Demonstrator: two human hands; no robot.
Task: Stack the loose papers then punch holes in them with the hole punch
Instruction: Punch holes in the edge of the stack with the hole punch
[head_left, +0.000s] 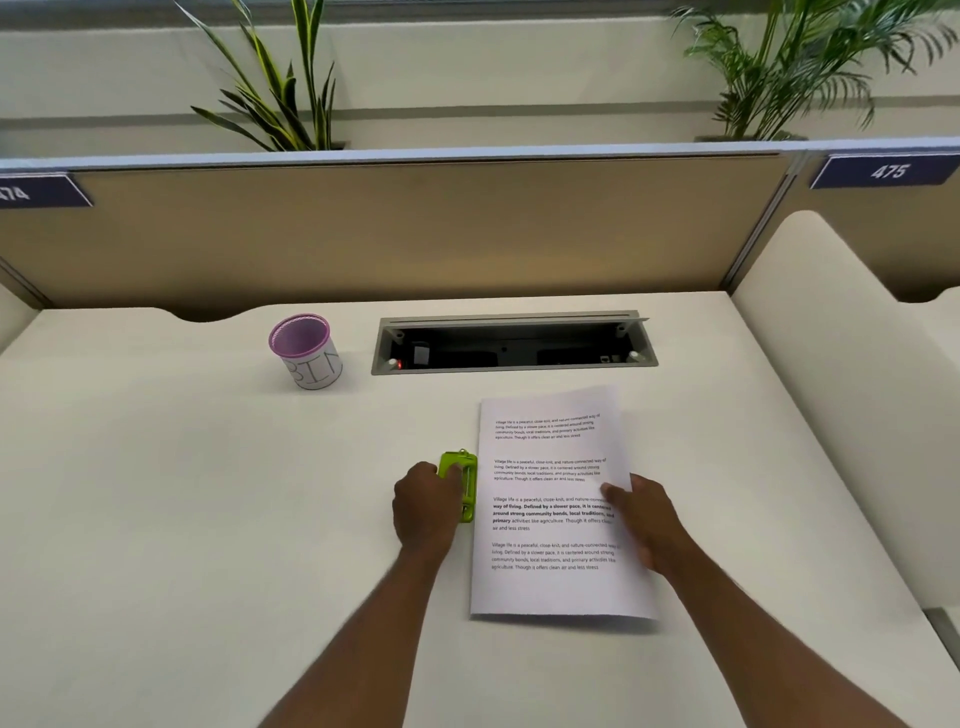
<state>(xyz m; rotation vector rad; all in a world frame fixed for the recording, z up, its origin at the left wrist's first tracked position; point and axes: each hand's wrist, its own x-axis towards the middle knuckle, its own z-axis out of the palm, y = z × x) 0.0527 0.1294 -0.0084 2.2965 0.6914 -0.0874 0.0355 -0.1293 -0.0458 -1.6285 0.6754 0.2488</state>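
Note:
A stack of white printed papers (550, 587) lies on the desk, right of centre, its edges lined up. A lime-green hole punch (464, 480) sits against the middle of the stack's left edge. My left hand (423, 506) is closed around the punch from the left. My right hand (641, 514) holds the stack's right edge, thumb on top of the sheets and fingers beneath. The stack's near edge is lifted slightly off the desk.
A purple mesh cup (306, 351) labelled BIN stands at the back left of the white desk (182, 519). An open cable tray (511, 345) is recessed behind the papers. A tan partition (395, 228) closes the back; a white divider (831, 364) rises on the right.

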